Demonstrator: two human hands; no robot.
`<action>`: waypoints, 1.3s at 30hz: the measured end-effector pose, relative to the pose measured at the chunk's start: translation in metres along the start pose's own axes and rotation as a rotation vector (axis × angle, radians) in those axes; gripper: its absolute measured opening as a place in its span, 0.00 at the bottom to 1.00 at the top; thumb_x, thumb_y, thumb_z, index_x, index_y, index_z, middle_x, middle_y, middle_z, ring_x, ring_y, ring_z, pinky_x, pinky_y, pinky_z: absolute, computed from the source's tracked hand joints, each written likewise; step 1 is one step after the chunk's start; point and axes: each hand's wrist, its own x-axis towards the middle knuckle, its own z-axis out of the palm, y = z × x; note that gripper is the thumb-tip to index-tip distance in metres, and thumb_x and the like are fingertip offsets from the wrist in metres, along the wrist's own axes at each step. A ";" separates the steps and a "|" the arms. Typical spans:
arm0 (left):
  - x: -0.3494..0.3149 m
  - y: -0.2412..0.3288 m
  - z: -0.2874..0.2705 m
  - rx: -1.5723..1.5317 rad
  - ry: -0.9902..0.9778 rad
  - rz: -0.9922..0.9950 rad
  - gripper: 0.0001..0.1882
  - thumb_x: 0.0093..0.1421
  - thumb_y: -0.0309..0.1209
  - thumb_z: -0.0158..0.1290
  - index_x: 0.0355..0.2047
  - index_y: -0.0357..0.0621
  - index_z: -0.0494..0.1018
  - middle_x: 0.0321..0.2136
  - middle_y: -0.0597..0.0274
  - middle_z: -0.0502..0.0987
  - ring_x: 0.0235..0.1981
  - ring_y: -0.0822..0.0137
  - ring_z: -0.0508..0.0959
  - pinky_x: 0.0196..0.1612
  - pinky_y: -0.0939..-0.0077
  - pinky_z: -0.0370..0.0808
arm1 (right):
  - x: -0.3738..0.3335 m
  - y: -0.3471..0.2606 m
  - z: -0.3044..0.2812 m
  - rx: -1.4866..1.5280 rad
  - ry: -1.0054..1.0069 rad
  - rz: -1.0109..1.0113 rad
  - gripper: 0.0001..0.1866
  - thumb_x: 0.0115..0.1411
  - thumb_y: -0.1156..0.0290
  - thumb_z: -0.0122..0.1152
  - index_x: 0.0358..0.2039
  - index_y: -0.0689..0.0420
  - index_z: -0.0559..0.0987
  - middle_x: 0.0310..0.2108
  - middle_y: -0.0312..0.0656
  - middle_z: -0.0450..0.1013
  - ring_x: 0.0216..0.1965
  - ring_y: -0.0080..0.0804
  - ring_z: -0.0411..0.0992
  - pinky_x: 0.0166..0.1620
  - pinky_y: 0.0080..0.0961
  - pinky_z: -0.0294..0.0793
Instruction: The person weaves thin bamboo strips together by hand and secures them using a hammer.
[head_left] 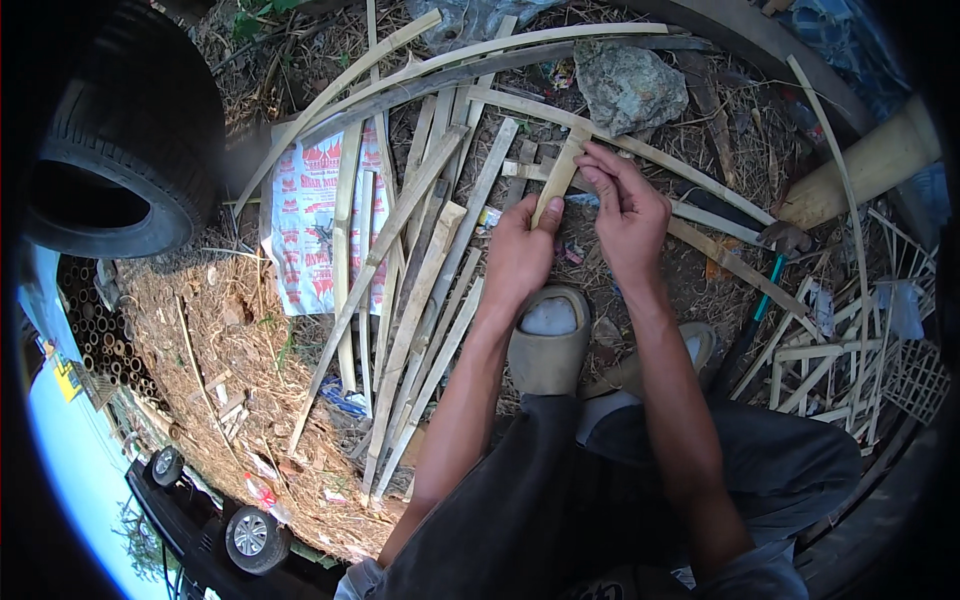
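Note:
A short, flat bamboo strip slants upward in front of me, above my shoes. My left hand is closed round its near end, the thumb lying along the strip. Close to the far end, the thumb and forefinger of my right hand are pinched together at the strip's right edge. Just left of my hands, several long split bamboo slats lie in a loose pile. Behind the strip, another slat runs slantwise over the ground.
A grey rock sits at the far side. A black tyre stands at the left beside a printed white sack. At the right are a hammer-like tool with a teal-and-black handle, a thick bamboo pole and stacked slats.

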 end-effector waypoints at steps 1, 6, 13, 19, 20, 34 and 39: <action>0.001 -0.001 -0.001 -0.001 0.005 -0.002 0.20 0.73 0.43 0.53 0.41 0.35 0.78 0.22 0.54 0.76 0.26 0.63 0.73 0.35 0.63 0.70 | -0.001 -0.002 0.004 0.003 -0.005 -0.001 0.11 0.64 0.82 0.65 0.48 0.63 0.82 0.36 0.43 0.85 0.41 0.31 0.84 0.43 0.27 0.82; 0.001 -0.002 -0.002 0.016 0.000 0.009 0.21 0.73 0.45 0.52 0.41 0.35 0.78 0.23 0.54 0.76 0.27 0.63 0.74 0.36 0.62 0.71 | -0.003 -0.008 0.005 -0.155 -0.033 0.002 0.15 0.65 0.77 0.68 0.49 0.61 0.74 0.38 0.43 0.86 0.41 0.33 0.86 0.44 0.29 0.82; 0.000 -0.002 -0.003 -0.001 -0.004 0.023 0.20 0.73 0.44 0.52 0.40 0.36 0.78 0.23 0.54 0.76 0.27 0.62 0.74 0.36 0.61 0.71 | 0.000 -0.010 0.006 -0.195 -0.036 -0.055 0.13 0.65 0.78 0.68 0.47 0.62 0.75 0.38 0.43 0.85 0.42 0.35 0.86 0.44 0.30 0.82; 0.001 -0.003 -0.002 -0.018 0.010 0.075 0.20 0.73 0.44 0.53 0.39 0.34 0.78 0.23 0.54 0.76 0.26 0.63 0.74 0.35 0.62 0.71 | -0.007 -0.003 0.010 -0.112 -0.006 -0.079 0.11 0.64 0.79 0.69 0.44 0.62 0.75 0.39 0.45 0.85 0.41 0.36 0.86 0.43 0.29 0.83; 0.001 -0.002 -0.003 -0.040 -0.013 0.047 0.20 0.73 0.43 0.53 0.39 0.34 0.78 0.23 0.54 0.76 0.26 0.62 0.74 0.35 0.62 0.71 | -0.007 -0.003 0.010 -0.125 -0.004 -0.093 0.11 0.63 0.80 0.69 0.44 0.62 0.75 0.38 0.45 0.84 0.41 0.35 0.86 0.42 0.29 0.83; -0.019 0.031 -0.010 0.101 0.329 0.570 0.12 0.63 0.27 0.65 0.47 0.39 0.82 0.43 0.55 0.81 0.40 0.64 0.81 0.47 0.68 0.77 | -0.007 0.000 0.016 -0.107 0.021 -0.029 0.16 0.61 0.78 0.71 0.47 0.62 0.75 0.36 0.43 0.85 0.42 0.36 0.85 0.46 0.31 0.80; 0.003 0.032 0.000 0.347 0.362 0.774 0.11 0.58 0.25 0.66 0.43 0.41 0.86 0.38 0.51 0.82 0.39 0.55 0.83 0.45 0.68 0.78 | -0.003 0.008 0.009 -0.341 0.016 -0.198 0.30 0.55 0.81 0.73 0.59 0.57 0.74 0.35 0.41 0.85 0.41 0.38 0.80 0.51 0.37 0.71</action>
